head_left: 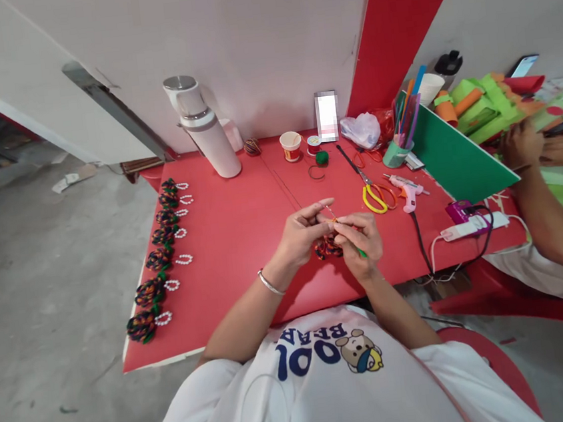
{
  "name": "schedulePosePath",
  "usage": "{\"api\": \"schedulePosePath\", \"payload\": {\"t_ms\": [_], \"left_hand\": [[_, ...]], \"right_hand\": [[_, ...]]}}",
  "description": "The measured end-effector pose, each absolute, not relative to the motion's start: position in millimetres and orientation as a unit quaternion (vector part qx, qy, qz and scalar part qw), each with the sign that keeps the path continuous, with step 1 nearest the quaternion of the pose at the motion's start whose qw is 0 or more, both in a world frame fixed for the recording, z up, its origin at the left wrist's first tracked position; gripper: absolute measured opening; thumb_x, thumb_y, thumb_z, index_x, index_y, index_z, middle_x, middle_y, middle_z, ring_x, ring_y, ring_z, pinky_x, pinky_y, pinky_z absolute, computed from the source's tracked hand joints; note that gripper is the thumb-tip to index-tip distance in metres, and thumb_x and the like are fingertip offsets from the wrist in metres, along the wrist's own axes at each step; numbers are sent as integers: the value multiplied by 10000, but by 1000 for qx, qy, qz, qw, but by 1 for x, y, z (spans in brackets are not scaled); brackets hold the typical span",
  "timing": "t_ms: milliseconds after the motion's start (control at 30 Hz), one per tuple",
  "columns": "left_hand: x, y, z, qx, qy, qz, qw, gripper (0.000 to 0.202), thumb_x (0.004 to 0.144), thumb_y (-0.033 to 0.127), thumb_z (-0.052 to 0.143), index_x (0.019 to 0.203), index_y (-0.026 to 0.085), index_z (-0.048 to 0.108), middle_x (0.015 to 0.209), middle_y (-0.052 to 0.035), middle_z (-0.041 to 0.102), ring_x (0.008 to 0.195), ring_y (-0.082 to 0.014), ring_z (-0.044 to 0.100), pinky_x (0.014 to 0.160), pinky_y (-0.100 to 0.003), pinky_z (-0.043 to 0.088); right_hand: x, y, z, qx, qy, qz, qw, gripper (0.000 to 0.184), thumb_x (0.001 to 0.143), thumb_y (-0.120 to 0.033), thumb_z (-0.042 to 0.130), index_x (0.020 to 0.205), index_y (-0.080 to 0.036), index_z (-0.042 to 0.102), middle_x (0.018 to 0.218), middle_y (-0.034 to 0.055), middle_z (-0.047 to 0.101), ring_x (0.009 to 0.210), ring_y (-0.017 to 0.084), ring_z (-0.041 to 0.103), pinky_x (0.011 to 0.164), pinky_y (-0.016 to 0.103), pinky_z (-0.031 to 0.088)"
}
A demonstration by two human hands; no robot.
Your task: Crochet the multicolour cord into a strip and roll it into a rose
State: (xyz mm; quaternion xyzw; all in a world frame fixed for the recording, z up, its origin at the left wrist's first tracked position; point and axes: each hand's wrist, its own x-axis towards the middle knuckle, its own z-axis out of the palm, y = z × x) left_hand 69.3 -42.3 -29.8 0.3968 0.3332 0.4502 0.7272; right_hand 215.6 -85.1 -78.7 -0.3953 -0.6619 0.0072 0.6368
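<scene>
My left hand (303,234) and my right hand (362,241) meet over the middle of the red table (233,229). Both pinch a thin orange strand or needle (332,216) between their fingertips. Below the hands hangs a small dark multicoloured rosette (328,249), partly hidden by my fingers. A green stem pokes out under my right hand. A silver bangle sits on my left wrist.
Several finished rosettes with white bead loops (158,259) line the table's left edge. A white flask (205,128), small cups, thread spools, yellow scissors (373,197), a pink glue gun (407,189) and a power strip (471,224) lie around. Another person's arms (543,210) work on the right among coloured paper.
</scene>
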Motion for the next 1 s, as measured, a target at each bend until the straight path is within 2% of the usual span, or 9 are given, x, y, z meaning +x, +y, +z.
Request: {"api": "schedulePosePath", "payload": {"t_ms": [200,433,633,733,867,933,1000], "left_hand": [[47,-29,-22,417,329,373,761,548,526,212,942,1054,143,812,625,8,674,466,-48,484,431,-193,302],[43,-25,-21,429,337,354,760,517,517,217,944,1015,143,826,615,7,662,458,-49,492,421,-186,315],[36,-21,-18,470,339,330,745,506,521,190,931,1014,137,829,617,3,651,486,-62,518,438,-186,349],[36,-21,-17,485,331,317,744,503,530,200,930,1019,141,828,644,-7,664,501,-63,522,451,-189,350],[49,-25,-24,501,318,361,720,532,581,227,917,1094,134,808,641,-2,667,514,-67,525,499,-206,391],[60,-30,-30,492,327,411,694,588,592,225,909,1159,133,784,659,9,670,549,-72,550,541,-209,423],[70,-36,-36,487,344,459,659,625,613,234,898,1212,124,758,659,19,667,589,-79,571,594,-212,452]], "right_hand": [[247,-76,-64,-333,-733,119,582,258,931,-418,694,1183,-427,746,1058,13,775,937,220,687,851,451,567],[266,-74,-46,-312,-775,144,531,261,896,-367,748,1151,-421,763,1069,-8,818,953,219,691,874,448,559],[278,-70,-29,-303,-792,203,490,194,898,-402,741,1084,-377,793,1040,4,831,936,221,710,894,459,551],[279,-66,-29,-290,-766,282,499,154,911,-405,727,1029,-343,805,975,19,830,898,222,728,903,474,560],[262,-66,-51,-286,-672,371,574,227,908,-507,696,963,-316,806,913,35,801,868,219,732,819,437,597],[248,-71,-65,-329,-634,343,610,207,943,-485,658,1002,-343,797,999,30,775,900,200,723,780,393,604],[234,-77,-75,-390,-635,237,624,169,955,-404,666,1065,-363,788,1071,33,752,994,201,697,852,396,593]]}}
